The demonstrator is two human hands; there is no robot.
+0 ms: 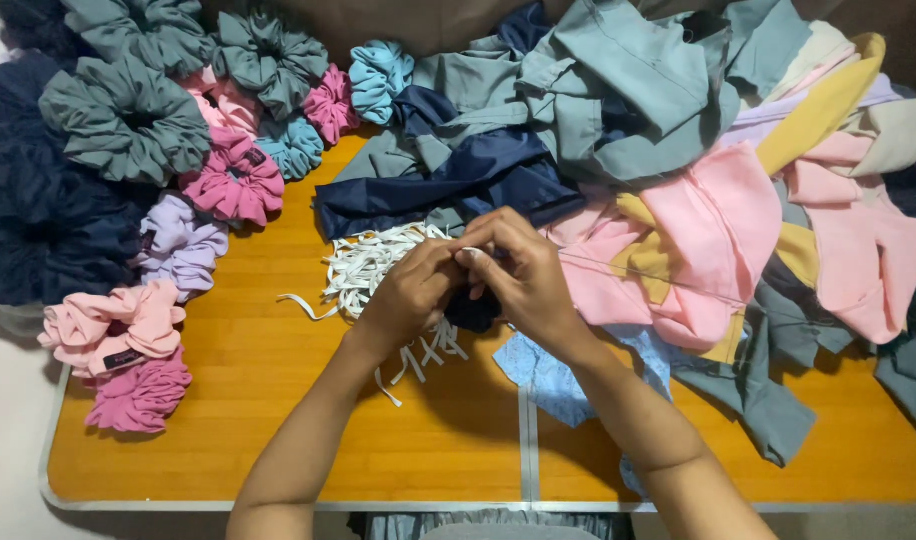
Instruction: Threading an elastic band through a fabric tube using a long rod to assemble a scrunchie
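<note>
We see an orange counter [248,420] w/ a metal rim. Along its left edge lie finished scrunchies: grey-green [126,120], magenta [236,180], lilac [181,243], pale pink [113,325]. Right side: loose fabric pcs, pink [713,225], grey-blue [628,90], mustard [823,105], piled overlapping.

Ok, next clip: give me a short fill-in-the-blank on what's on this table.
1. Both hands meet over a pile of ____ elastic strips.
2. The hands pinch a small piece of ____ fabric.
3. The finished scrunchies lie on the ____ side of the table.
4. The table top is ____ in colour.

Missing words: white; navy; left; orange
</note>
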